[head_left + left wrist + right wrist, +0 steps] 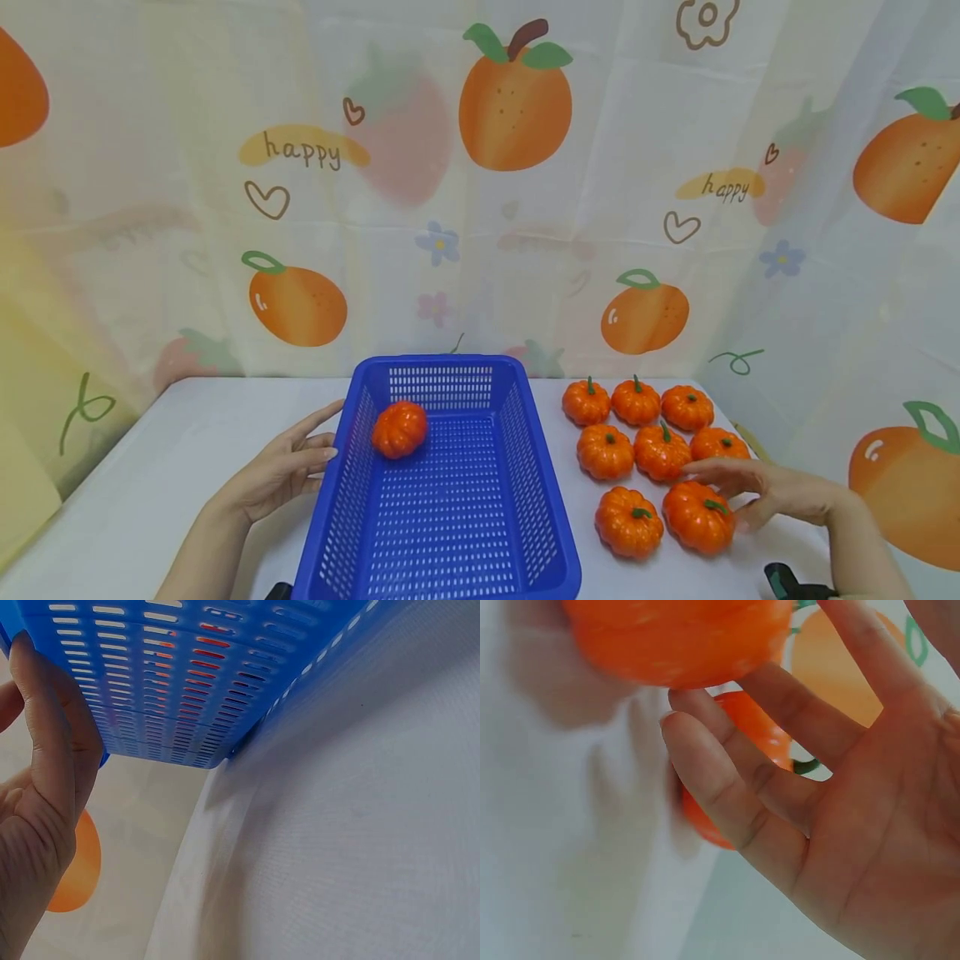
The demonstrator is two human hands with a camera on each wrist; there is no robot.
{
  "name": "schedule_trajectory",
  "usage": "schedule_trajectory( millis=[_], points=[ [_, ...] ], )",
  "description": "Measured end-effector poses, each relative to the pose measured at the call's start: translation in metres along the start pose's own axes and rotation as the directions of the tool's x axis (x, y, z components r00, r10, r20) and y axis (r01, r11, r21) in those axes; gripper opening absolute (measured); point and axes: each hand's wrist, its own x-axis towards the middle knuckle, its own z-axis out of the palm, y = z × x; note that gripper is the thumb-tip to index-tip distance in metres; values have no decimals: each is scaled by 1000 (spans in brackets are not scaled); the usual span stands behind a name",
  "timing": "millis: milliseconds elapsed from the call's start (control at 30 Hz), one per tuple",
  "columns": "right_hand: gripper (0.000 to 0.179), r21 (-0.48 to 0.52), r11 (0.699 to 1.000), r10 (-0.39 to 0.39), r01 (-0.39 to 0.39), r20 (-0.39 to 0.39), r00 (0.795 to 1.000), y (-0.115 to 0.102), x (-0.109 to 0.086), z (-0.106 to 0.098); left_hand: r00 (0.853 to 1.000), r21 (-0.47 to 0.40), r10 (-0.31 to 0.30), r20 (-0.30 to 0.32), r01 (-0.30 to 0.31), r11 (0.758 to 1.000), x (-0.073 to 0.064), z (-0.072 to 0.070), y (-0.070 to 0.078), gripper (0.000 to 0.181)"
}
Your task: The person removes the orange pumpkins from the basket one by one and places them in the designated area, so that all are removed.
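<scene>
A blue plastic basket [450,533] with slotted walls holds one small orange pumpkin [400,430] in its far left part. My left hand [281,467] is at the basket's left wall, its fingers extended against the rim; the left wrist view shows the fingers [52,727] beside the slotted side. On the right, my right hand [772,490] reaches over the front right pumpkin [699,518], fingers spread along its far side and thumb near its right side. In the right wrist view this pumpkin [682,637] lies by the fingertips; whether they touch it I cannot tell.
Several more pumpkins stand in rough rows right of the basket, among them a front left one [629,523] and a middle one [662,452]. A fruit-print curtain [517,283] hangs behind the white table [187,433]. A dark object [795,583] shows at the lower right.
</scene>
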Motion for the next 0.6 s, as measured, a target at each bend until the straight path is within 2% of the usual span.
schedule_trajectory(
  millis=[67, 300, 433, 600],
  points=[
    [70, -14, 1000, 1, -1, -10, 1000, -4, -2, -2, 1000, -8, 7, 6, -6, 1000, 0, 0, 0, 71],
    [66, -185, 983, -17, 0, -91, 996, -33, -4, -3, 999, -18, 17, 32, -17, 1000, 0, 0, 1, 71],
    [64, -256, 966, -54, 25, -106, 993, -55, 1, -3, 998, -26, 35, 45, -34, 999, 1, -1, 0, 70],
    [62, -296, 955, -79, 33, -144, 986, -82, 16, 4, 999, -30, 31, 41, -30, 999, 1, -1, -1, 70]
  ],
)
